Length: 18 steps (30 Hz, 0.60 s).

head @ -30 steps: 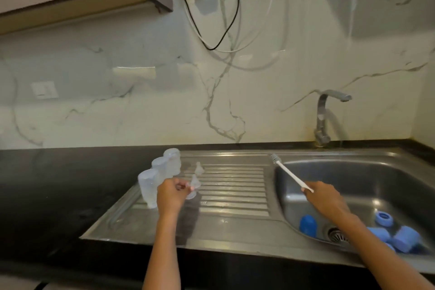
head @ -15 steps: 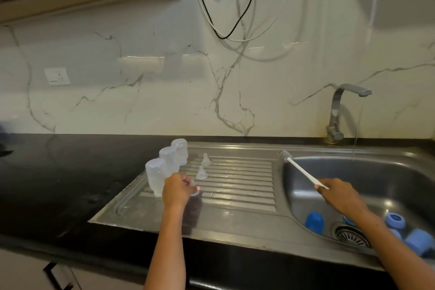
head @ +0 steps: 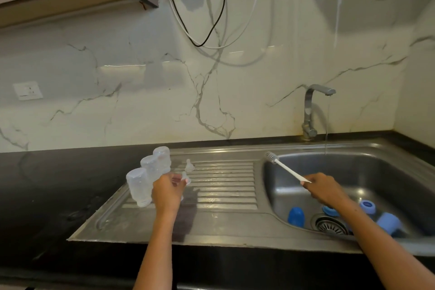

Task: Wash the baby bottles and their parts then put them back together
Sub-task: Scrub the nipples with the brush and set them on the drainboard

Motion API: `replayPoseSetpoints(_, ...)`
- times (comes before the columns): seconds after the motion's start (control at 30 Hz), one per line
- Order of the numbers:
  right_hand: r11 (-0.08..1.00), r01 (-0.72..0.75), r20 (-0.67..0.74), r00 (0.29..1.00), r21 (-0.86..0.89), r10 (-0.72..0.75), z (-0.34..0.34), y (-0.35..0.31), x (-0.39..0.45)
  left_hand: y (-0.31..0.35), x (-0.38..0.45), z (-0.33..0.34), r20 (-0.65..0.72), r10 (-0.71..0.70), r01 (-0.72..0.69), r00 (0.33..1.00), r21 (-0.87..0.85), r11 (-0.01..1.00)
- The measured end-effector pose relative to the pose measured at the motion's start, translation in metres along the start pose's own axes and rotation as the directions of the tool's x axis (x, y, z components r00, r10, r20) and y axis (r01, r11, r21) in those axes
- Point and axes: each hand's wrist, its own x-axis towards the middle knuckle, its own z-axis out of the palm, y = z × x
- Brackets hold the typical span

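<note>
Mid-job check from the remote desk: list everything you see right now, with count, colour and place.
bottles: 3, clear, upside down in a row at the drainboard's left edge
teats: 2 seen, clear, on the drainboard ridges; nearer one at the left fingertips
drainboard: 1, steel, left of the basin
sink basin: 1, steel, right
blue caps and rings: at least 4, blue, on the basin floor near the drain
tap: 1, chrome, behind the basin, thin stream running
countertop: 1, black
bottle brush: 1, white, over the basin rim
left hand: touches the nearer teat
right hand: grips the brush handle
</note>
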Motion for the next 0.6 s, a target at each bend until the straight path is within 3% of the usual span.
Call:
replayPoseSetpoints(0.1, 0.997, -0.042, -0.007, 0.999, -0.064, 0.041, -0.022, 0.013, -0.003, 0.017, -0.001, 0.017, 0.038, 0.116, -0.117, 0.993, 0.039, 0.992)
replayPoseSetpoints(0.17, 0.991, -0.074, -0.04, 0.997, -0.107, 0.07, -0.04, 0.034, -0.009, 0.023, 0.001, 0.028, 0.018, 0.115, -0.116, 0.993, 0.085, 0.99)
replayPoseSetpoints(0.33, 0.983, -0.155, -0.1, 0.984, -0.102, 0.145, -0.06, 0.076, -0.017, 0.015, 0.007, 0.04, 0.06, -0.034, 0.019, 0.998, 0.23, 0.973)
replayPoseSetpoints(0.5, 0.995, -0.087, -0.066, 0.994, -0.049, 0.084, -0.057, 0.082, -0.007, 0.006, 0.007, 0.028, -0.039, -0.127, 0.132, 0.991, 0.136, 0.982)
replayPoseSetpoints(0.6, 0.996, -0.089, -0.085, 0.993, -0.029, 0.086, -0.058, 0.088, -0.001, 0.001, 0.01, 0.016, -0.019, -0.219, 0.22, 0.976, 0.063, 0.974)
